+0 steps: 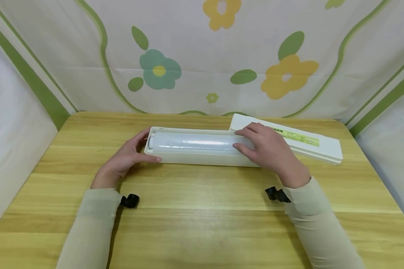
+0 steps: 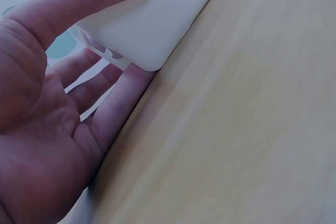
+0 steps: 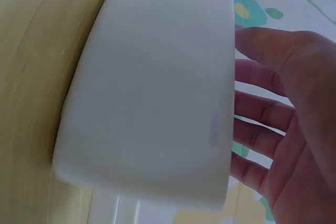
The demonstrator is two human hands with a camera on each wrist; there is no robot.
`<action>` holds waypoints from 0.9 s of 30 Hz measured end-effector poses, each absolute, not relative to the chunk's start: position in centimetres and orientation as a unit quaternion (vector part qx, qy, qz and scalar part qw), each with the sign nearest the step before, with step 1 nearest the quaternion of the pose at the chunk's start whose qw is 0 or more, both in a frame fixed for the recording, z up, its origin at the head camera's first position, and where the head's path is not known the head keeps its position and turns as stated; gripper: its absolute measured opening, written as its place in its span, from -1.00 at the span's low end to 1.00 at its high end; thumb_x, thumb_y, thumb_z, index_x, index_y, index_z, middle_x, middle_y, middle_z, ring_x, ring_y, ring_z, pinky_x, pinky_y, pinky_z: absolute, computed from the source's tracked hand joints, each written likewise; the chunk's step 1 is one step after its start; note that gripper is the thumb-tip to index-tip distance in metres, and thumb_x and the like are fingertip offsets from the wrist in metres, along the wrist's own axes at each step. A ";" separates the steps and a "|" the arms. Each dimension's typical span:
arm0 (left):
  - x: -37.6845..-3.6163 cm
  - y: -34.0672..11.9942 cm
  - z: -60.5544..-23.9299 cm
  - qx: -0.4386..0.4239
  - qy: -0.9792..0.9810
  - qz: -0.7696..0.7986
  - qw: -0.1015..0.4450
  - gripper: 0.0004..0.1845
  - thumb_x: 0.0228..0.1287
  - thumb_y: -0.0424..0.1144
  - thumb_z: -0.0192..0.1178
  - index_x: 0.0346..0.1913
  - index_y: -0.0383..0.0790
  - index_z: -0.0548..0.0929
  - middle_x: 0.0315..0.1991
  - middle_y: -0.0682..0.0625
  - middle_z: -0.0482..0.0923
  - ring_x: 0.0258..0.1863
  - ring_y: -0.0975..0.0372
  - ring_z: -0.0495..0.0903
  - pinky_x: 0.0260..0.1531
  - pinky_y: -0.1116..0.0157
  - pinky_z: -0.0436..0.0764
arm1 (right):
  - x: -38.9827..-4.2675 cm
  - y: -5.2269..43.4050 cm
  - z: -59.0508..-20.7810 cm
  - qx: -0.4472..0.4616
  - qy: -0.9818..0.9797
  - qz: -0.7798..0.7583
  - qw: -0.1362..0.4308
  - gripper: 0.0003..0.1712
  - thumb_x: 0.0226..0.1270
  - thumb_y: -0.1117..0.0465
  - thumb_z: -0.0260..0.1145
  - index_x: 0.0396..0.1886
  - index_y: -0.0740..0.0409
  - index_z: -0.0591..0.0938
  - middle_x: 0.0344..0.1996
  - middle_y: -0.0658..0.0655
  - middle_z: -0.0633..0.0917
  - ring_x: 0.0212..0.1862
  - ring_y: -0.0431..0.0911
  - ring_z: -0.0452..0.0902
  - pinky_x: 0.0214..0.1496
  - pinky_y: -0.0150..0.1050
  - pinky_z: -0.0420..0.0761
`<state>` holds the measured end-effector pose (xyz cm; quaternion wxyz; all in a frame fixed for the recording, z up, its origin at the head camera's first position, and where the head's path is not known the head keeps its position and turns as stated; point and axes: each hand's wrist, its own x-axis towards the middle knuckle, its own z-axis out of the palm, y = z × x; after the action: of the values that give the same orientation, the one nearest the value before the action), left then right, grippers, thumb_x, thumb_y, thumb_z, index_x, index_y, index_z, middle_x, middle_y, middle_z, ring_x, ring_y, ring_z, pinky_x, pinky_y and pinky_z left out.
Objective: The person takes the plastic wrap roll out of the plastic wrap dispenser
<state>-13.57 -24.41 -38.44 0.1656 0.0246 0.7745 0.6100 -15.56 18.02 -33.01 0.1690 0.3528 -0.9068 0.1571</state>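
Observation:
A long white box (image 1: 202,159) lies on the table with its top off, holding a roll of clear plastic wrap (image 1: 195,142). My left hand (image 1: 128,155) grips the box's left end, thumb along the front wall and fingers behind the end, as the left wrist view also shows. My right hand (image 1: 267,145) reaches over the box's right end. Its thumb touches the roll and its index finger lies near the back rim. In the right wrist view the fingers (image 3: 262,111) extend fairly straight behind the box wall (image 3: 152,93), their tips hidden.
A white lid (image 1: 326,147) with a yellow-green label lies at an angle behind the box's right end. The wooden table (image 1: 202,224) reaches back to a flower-patterned curtain (image 1: 195,37), with pale cloth at both sides.

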 end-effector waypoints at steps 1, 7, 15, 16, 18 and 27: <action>-13.6 -24.4 -38.5 0.026 0.775 0.610 0.165 0.16 0.10 -0.34 0.65 0.70 0.21 0.23 0.56 0.03 0.28 0.47 0.06 0.28 0.41 0.16 0.37 | -15.6 17.7 -33.0 0.352 -0.909 0.158 0.160 -0.61 0.33 0.06 0.61 0.04 0.16 0.81 -0.08 0.17 0.80 -0.06 0.14 0.73 0.02 0.09 0.71; -13.5 -24.4 -38.5 0.028 0.774 0.610 0.164 0.16 0.10 -0.34 0.65 0.70 0.22 0.23 0.56 0.03 0.29 0.45 0.07 0.28 0.41 0.16 0.36 | -15.5 16.3 -32.5 0.338 -0.923 0.159 0.090 -0.51 0.33 -0.04 0.60 0.12 0.14 0.80 -0.03 0.16 0.79 0.00 0.11 0.72 0.11 0.08 0.70; -13.5 -24.4 -38.5 0.025 0.776 0.609 0.164 0.17 0.10 -0.35 0.64 0.71 0.19 0.21 0.56 0.02 0.28 0.45 0.07 0.29 0.40 0.18 0.37 | -15.6 14.9 -31.7 0.285 -0.942 0.176 -0.008 -0.31 0.29 -0.17 0.61 0.32 0.06 0.73 0.23 0.14 0.75 0.25 0.13 0.66 0.34 0.13 0.60; -13.5 -24.4 -38.6 0.025 0.775 0.610 0.164 0.16 0.10 -0.35 0.64 0.71 0.19 0.22 0.56 0.02 0.28 0.45 0.07 0.29 0.40 0.18 0.37 | -15.7 14.6 -31.7 0.282 -0.944 0.170 -0.013 -0.28 0.28 -0.19 0.62 0.34 0.05 0.72 0.23 0.14 0.75 0.26 0.13 0.66 0.33 0.14 0.60; -13.5 -24.3 -38.6 0.027 0.773 0.612 0.164 0.15 0.11 -0.36 0.64 0.70 0.18 0.23 0.55 0.02 0.29 0.44 0.07 0.29 0.39 0.19 0.38 | -15.9 14.2 -31.7 0.279 -0.947 0.158 -0.020 -0.22 0.23 -0.21 0.64 0.36 0.02 0.71 0.23 0.15 0.75 0.25 0.13 0.66 0.32 0.13 0.62; -13.6 -24.3 -38.4 0.029 0.776 0.607 0.166 0.16 0.10 -0.36 0.64 0.71 0.17 0.21 0.55 0.01 0.28 0.46 0.04 0.28 0.41 0.14 0.37 | -15.8 13.5 -31.8 0.282 -0.946 0.155 -0.042 -0.13 0.26 -0.21 0.63 0.49 -0.01 0.59 0.19 0.20 0.69 0.15 0.13 0.64 0.25 0.09 0.64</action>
<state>-13.57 -24.29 -38.40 0.1661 0.0292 0.7764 0.6073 -15.80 13.52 -31.80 -0.0420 0.2816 -0.9460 0.1550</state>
